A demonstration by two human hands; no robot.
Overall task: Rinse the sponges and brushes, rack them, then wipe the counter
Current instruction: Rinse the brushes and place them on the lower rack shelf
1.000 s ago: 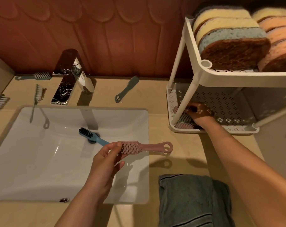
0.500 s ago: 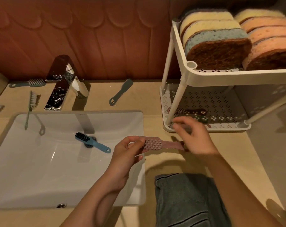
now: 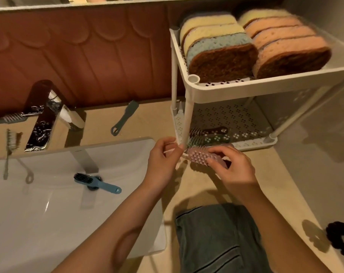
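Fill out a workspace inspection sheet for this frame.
Surface: beige counter with inset white sink.
Job's things: pink brush held before rack; two brushes in its lower tier; sponges on upper tier; blue brush in sink; teal brush behind sink; two white-bristled brushes left of faucet; grey cloth at front.
Clutter: black hair tie, right edge.
Hands: right hand grips pink brush; left hand beside rack post, grip unclear.
Cables: nothing seen.
Surroundings: red-brown tiled wall.

The right hand (image 3: 233, 168) is gripping a pink brush (image 3: 199, 157), bristles up, at the near edge of the white rack (image 3: 265, 85). The left hand (image 3: 163, 160) is hovering just left of it, fingers loosely curled. A blue brush (image 3: 97, 183) is lying in the sink (image 3: 29, 223).
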